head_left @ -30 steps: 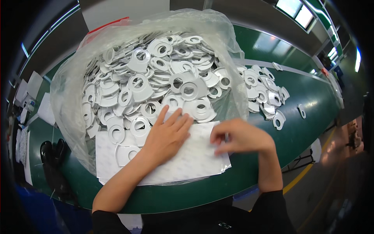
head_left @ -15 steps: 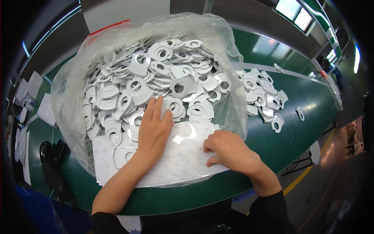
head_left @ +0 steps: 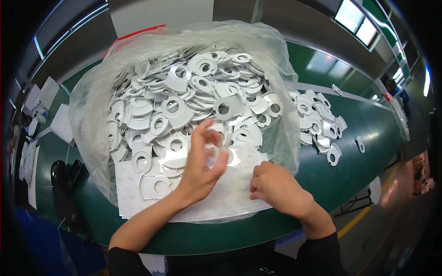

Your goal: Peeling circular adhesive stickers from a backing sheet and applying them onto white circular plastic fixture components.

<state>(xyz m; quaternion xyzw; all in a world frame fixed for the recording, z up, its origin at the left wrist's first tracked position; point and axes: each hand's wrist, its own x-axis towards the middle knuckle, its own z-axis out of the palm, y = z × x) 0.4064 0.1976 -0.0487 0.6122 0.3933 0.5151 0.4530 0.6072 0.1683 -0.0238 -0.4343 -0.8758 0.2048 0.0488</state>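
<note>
My left hand [head_left: 200, 168] is raised over a stack of white sheets [head_left: 239, 193], its thumb and fingers spread apart and partly blurred. Nothing clear shows between them. My right hand [head_left: 276, 188] is curled, fingertips together, at the right part of the sheets; what it pinches, if anything, is hidden. Directly beyond the hands, a large clear plastic bag [head_left: 87, 133] lies wide open around a heap of silvery flat parts [head_left: 177, 112], each with a round hole. One such part [head_left: 151, 189] lies on the sheets left of my left hand.
More silvery parts [head_left: 317, 117] form a small pile on the green table [head_left: 340, 156] to the right, with a single part [head_left: 360, 144] apart from it. A black object [head_left: 64, 193] lies at the left. The table's curved front edge runs close before me.
My left hand has lifted from its flat rest and turned, with thumb and fingers now spread. The right hand's fingers have drawn together. The whole view has shifted slightly.
</note>
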